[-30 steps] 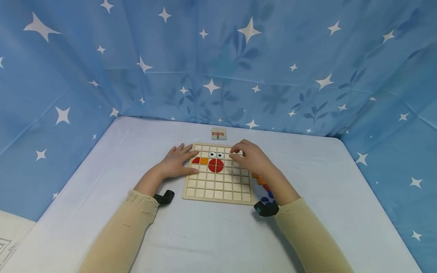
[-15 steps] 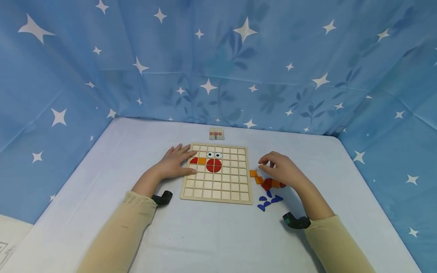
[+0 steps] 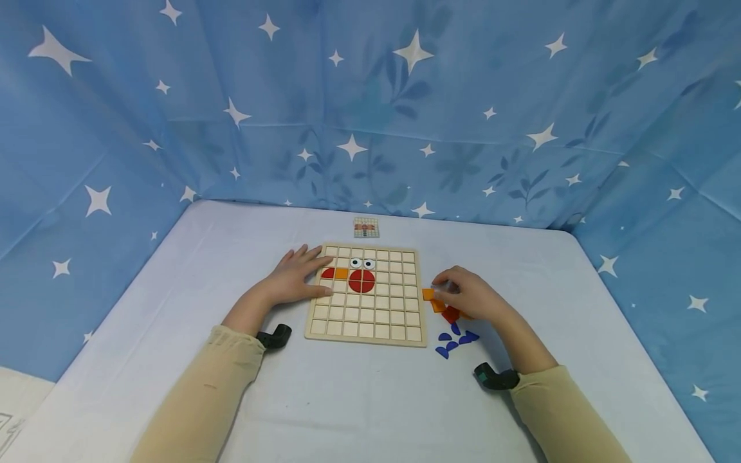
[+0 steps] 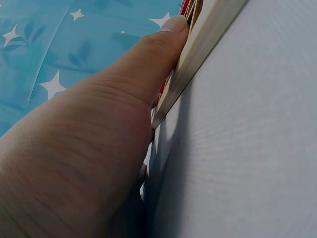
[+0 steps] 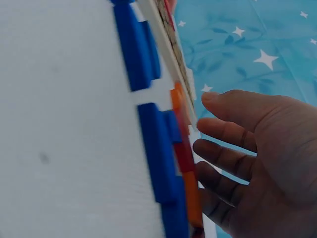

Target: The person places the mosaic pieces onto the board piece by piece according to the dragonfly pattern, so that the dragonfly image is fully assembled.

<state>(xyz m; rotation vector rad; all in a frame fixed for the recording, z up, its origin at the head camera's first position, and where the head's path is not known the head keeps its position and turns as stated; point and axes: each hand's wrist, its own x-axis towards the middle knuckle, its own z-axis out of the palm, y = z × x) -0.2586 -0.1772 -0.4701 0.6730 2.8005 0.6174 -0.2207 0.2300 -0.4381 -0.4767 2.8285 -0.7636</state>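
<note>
Across the bench (image 3: 347, 399), a gridded board (image 3: 366, 330)

From the head view I saw the board lying flat on white cloth, pale and wood-like, ruled into square cells inside a plain rim. Set in the cells were two glossy, round eye pieces (image 3: 369, 263), a red disc (image 3: 356, 286) split into quarters, and, toward the left side, an orange tile (image 3: 342, 273) beside a red curved piece (image 3: 328, 273). Just past the far edge lay a small card (image 3: 366, 233) printed with a similar grid.

Just beside the right edge I found loose pieces: orange squares (image 3: 428, 294), a loose red piece (image 3: 450, 314) and, nearer the wearer, blue shapes (image 3: 442, 352), mostly half-round, with smooth, thick sides in the right wrist view.

The left hand (image 3: 294, 278) rested on the board's left edge, its grip spread wide, thumb well apart from the fingers; my left wrist view showed the thumb across the wooden rim. The right hand (image 3: 471, 294) hung over the orange and red pieces, its grip loosely curved, a gap between thumb and fingers. I saw nothing pinched there, and could not tell whether the fingertips touched any piece.
</note>
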